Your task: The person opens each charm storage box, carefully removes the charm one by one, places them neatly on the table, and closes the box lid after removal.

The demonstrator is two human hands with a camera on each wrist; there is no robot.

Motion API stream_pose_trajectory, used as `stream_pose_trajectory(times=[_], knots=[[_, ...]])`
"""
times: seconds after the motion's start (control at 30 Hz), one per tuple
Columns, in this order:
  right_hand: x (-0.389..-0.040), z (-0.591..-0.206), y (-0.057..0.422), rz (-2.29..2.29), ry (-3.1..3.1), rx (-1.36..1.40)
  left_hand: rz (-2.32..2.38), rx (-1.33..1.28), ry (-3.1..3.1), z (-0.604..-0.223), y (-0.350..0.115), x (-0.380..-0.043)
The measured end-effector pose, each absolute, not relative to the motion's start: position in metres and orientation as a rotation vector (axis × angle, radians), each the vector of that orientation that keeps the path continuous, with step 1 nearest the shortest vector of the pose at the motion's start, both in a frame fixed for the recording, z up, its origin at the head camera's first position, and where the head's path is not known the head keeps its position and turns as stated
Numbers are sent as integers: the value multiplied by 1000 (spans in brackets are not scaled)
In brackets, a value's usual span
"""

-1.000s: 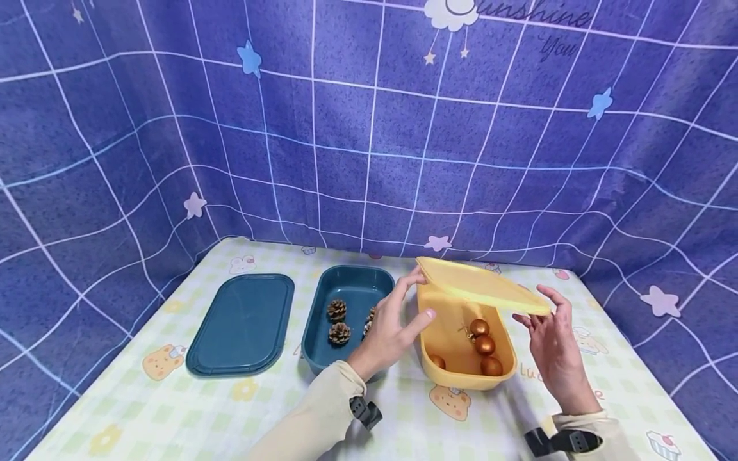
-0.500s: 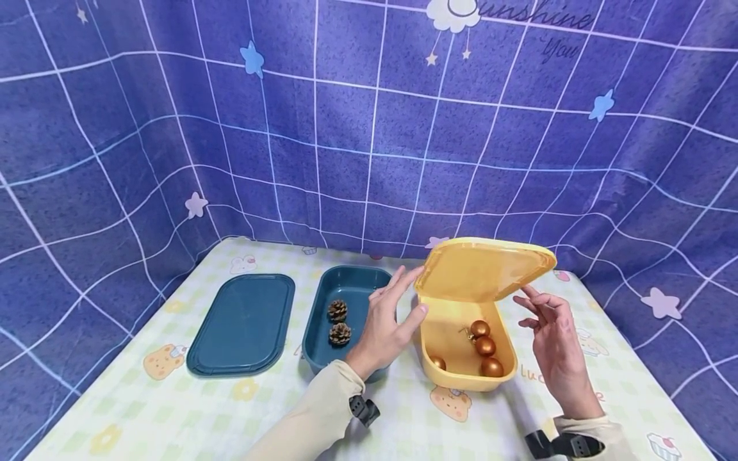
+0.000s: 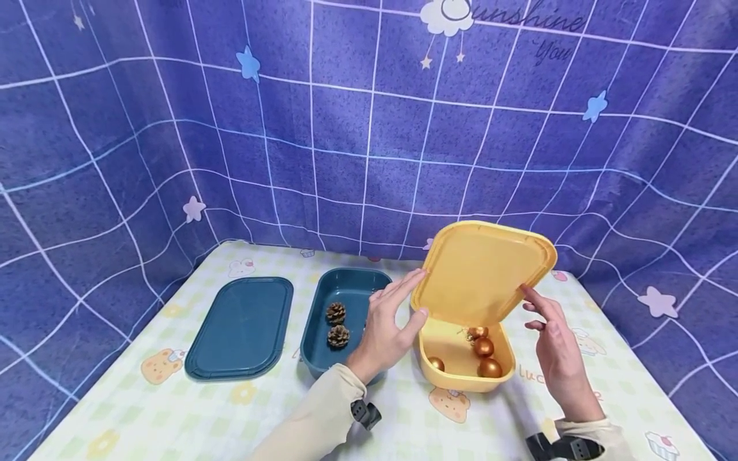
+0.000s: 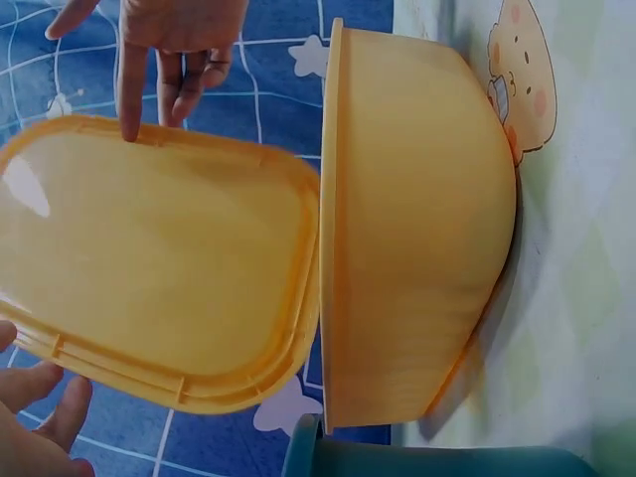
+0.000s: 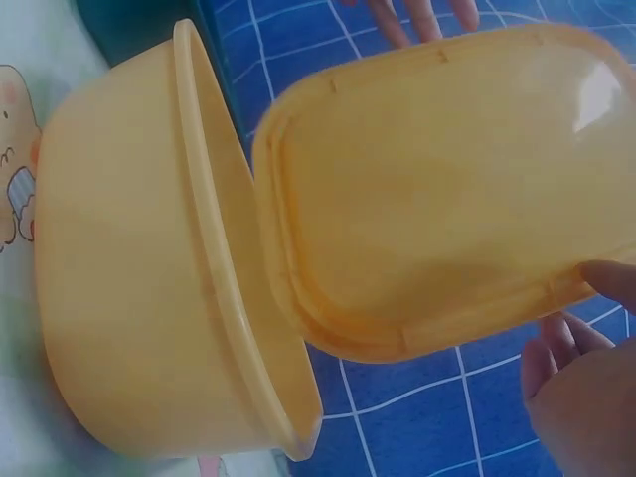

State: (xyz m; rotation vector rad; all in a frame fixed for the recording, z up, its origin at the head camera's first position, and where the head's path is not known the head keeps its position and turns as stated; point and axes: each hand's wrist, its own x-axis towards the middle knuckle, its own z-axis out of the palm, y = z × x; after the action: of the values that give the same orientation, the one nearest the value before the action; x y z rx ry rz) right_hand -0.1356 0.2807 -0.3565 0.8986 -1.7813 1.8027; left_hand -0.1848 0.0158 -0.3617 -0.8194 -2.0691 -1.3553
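Note:
A yellow lid (image 3: 487,272) stands tilted up above the yellow box (image 3: 467,382), its underside facing me and its lower edge over the box. My left hand (image 3: 383,330) touches the lid's left edge with extended fingertips, thumb apart. On the lid's right edge rests the index fingertip of my right hand (image 3: 560,349); its other fingers bend loosely, away from the lid. Inside the box lie several copper-coloured balls (image 3: 489,367). Both wrist views show the lid (image 4: 159,258) between the two hands, beside the box wall (image 5: 129,258).
A dark teal box (image 3: 316,333) with pine cones (image 3: 337,336) stands left of the yellow one, partly hidden by my left hand. Farther left, a teal lid (image 3: 242,326) lies flat on the patterned tablecloth (image 3: 190,416). A blue grid curtain (image 3: 346,128) hangs behind.
The yellow lid has swung from nearly flat to steeply upright, its underside turning toward me. My right hand's fingers have shifted along its edge. The left hand stays at nearly the same spot.

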Motion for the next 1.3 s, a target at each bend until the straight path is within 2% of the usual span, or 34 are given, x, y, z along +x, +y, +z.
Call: stream_pose_trajectory(times=[0.3,0.47,0.67,1.0,1.3], knots=[[-133,-360,281,1817,-1821,754,-1397,-869,-2082,-365,19,-182],[-130,-363,281,1580,-2022,505,-1490,-888,-2093,-366,22,-179],[-127,-359,281,1506,-2227,279,-1531,-928,-2101,-368,24,-177],[-134,-356,289,1735,-2205,203,-1557,-965,-2166,-366,23,-174],[-150,-360,322,1652,-2282,196,-1605,-920,-2201,-367,1,-175]])
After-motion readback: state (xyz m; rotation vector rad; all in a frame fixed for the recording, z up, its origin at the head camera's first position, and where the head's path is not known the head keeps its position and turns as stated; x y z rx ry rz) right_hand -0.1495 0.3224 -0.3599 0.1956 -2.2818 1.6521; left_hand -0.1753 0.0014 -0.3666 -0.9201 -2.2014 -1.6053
